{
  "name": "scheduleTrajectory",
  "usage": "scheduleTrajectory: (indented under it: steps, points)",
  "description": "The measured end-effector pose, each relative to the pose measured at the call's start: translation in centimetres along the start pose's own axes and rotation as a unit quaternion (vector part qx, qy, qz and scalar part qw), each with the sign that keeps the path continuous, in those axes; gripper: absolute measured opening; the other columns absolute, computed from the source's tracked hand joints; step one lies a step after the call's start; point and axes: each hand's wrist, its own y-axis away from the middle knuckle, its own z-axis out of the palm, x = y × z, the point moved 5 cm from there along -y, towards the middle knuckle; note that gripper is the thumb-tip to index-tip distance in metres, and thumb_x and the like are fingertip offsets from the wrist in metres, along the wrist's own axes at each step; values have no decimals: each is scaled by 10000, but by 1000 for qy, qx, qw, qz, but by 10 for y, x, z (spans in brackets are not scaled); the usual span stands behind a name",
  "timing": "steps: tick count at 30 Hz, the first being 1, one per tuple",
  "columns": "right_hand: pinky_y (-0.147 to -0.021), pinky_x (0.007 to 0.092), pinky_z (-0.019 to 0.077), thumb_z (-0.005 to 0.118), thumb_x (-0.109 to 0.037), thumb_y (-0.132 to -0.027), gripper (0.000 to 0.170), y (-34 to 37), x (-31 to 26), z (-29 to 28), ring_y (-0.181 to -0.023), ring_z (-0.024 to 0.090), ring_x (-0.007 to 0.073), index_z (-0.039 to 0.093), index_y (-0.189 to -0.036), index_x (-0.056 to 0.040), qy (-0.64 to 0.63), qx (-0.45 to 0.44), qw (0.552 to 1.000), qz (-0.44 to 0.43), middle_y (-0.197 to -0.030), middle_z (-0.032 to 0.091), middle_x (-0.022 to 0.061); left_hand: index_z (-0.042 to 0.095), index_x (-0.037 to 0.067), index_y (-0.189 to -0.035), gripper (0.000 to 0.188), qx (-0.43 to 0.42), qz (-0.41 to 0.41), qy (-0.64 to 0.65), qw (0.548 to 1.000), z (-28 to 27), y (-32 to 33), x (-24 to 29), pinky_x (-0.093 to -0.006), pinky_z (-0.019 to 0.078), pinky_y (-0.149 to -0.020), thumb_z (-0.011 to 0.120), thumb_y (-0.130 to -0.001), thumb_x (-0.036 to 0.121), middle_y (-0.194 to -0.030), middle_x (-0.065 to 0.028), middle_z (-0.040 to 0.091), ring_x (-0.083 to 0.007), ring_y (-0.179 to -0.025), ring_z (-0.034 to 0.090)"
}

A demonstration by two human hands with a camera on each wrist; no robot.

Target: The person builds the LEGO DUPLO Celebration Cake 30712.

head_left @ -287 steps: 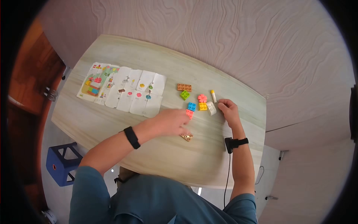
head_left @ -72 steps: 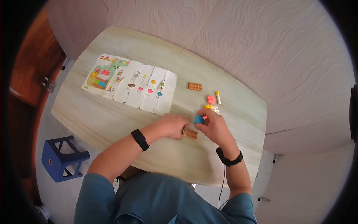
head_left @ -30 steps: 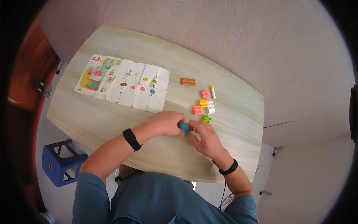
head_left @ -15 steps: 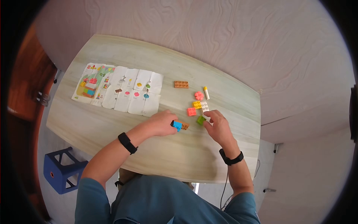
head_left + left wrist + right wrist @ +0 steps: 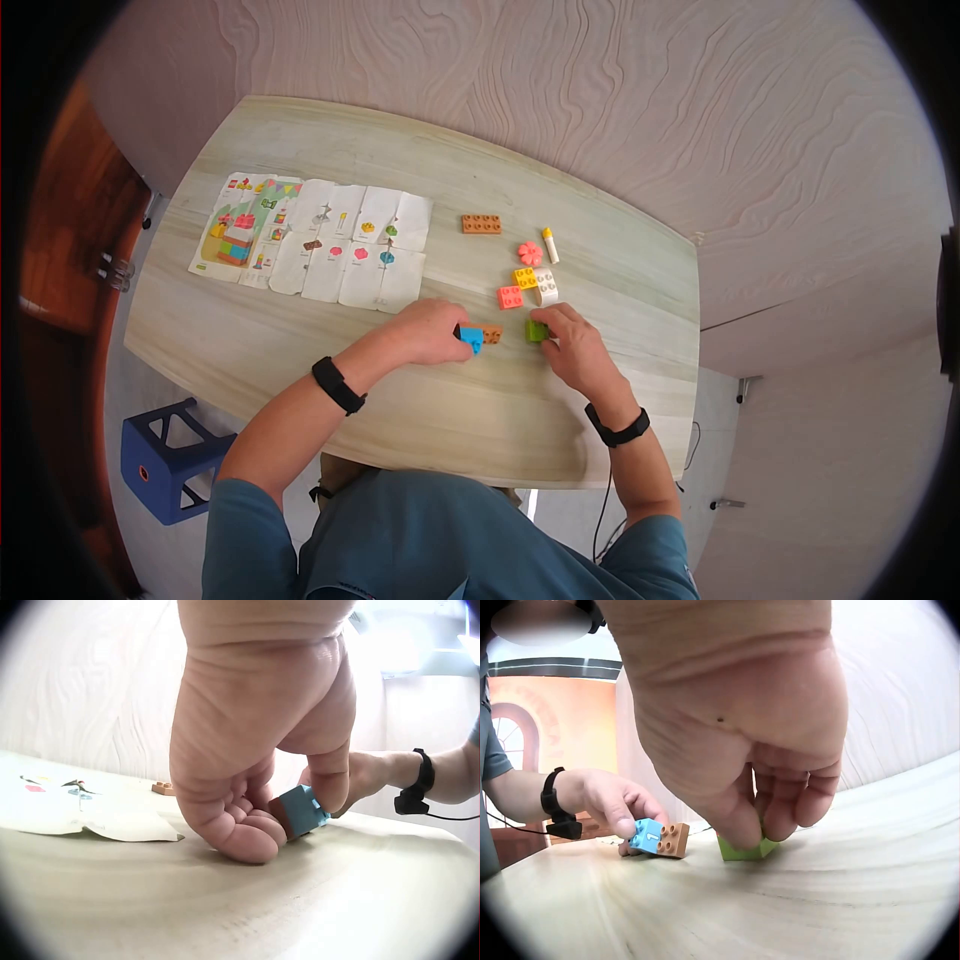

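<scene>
My left hand [image 5: 430, 332] grips a blue brick [image 5: 470, 337] that sits on one end of a brown eight-stud brick [image 5: 493, 335]. The joined pair is tipped on its side, studs facing the body; a white "1" shows on the blue brick [image 5: 646, 837] in the right wrist view. The brown brick's other studs [image 5: 673, 838] are bare. To the right, my right hand [image 5: 578, 350] pinches a green brick [image 5: 536, 331] between thumb and fingers, low at the tabletop. Fingers cover much of the green brick [image 5: 739, 851] in the right wrist view.
Beyond the hands lie a coral brick [image 5: 510, 297], a yellow brick [image 5: 525, 279], a white curved brick [image 5: 546, 287], a coral flower piece [image 5: 530, 253], a candle piece [image 5: 549, 246] and another brown brick [image 5: 481, 225]. An unfolded instruction sheet [image 5: 345, 285] covers the table's left part.
The blue brick was carried over and joined to the near brown brick. My right hand then left that pair and took hold of the green brick. The left hand kept its grip.
</scene>
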Motion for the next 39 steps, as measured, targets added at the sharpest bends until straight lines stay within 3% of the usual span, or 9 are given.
scheduleTrajectory:
  steps: [2,8,15,17,18,20,27,35,39]
  points:
    - [-929,471,568,613,94,-831,438,0,-1,0,-1098,663,399,637,-1248,-36,-3,-11,1000,20,-1225,651,154,722,-3,-1113,431,75,47,-24,996,-1,-1,-1,-422,547,-868,792,-769,248,-1085,-213,669,-365,-1006,670]
    - [-938,476,569,576,117,-827,498,0,1,4,-1114,658,415,616,-1295,-46,2,-27,999,27,-1257,635,158,703,-2,-1137,420,123,85,-2,989,3,-4,-8,-430,548,-869,777,-784,214,-1077,-207,670,-366,-996,666]
    - [-939,482,571,562,145,-807,573,3,-1,3,-1145,643,427,576,-1341,-63,-47,6,999,-15,-1274,621,166,672,5,-1208,473,105,69,70,990,0,0,-3,-430,548,-853,771,-792,208,-1062,-197,678,-355,-977,668]
    - [-942,424,572,598,180,-799,596,5,-5,-2,-1090,672,354,574,-1349,-48,-35,39,998,-46,-1247,628,179,656,6,-1239,486,96,66,49,992,1,-1,-1,-428,546,-874,762,-806,200,-1098,-199,672,-355,-1008,667]
    - [-942,424,572,598,180,-799,596,5,-6,-2,-1090,672,354,574,-1349,-48,-35,39,998,-45,-1247,628,179,656,6,-1239,486,96,66,48,992,2,-2,-2,-428,546,-874,762,-806,200,-1098,-199,672,-355,-1008,667]
    - [-927,490,569,576,156,-794,609,7,-13,-7,-1128,644,427,560,-1358,-74,-31,67,995,-74,-1267,621,189,657,5,-1237,464,115,80,18,990,4,-5,-4,-421,546,-903,752,-824,195,-1147,-207,660,-354,-1050,663]
    - [-903,478,573,577,171,-798,611,13,-23,-9,-1110,647,432,564,-1357,-73,-25,110,987,-110,-1245,631,198,679,-3,-1201,431,88,80,33,992,7,-5,-3,-414,545,-921,754,-829,200,-1180,-214,644,-350,-1072,658]
    - [-916,477,568,600,170,-808,588,19,-21,-8,-1120,649,433,578,-1347,-65,-47,141,982,-118,-1252,626,211,740,-58,-1091,439,65,59,72,994,5,-8,-3,-391,573,-792,775,-787,256,-967,-210,745,-312,-873,721]
    - [-925,475,561,597,170,-806,551,20,-25,-10,-1128,648,418,605,-1308,-57,-50,137,984,-105,-1248,630,195,754,-54,-1078,427,64,39,75,994,4,-8,-3,-387,568,-770,778,-783,255,-943,-213,748,-300,-837,714]
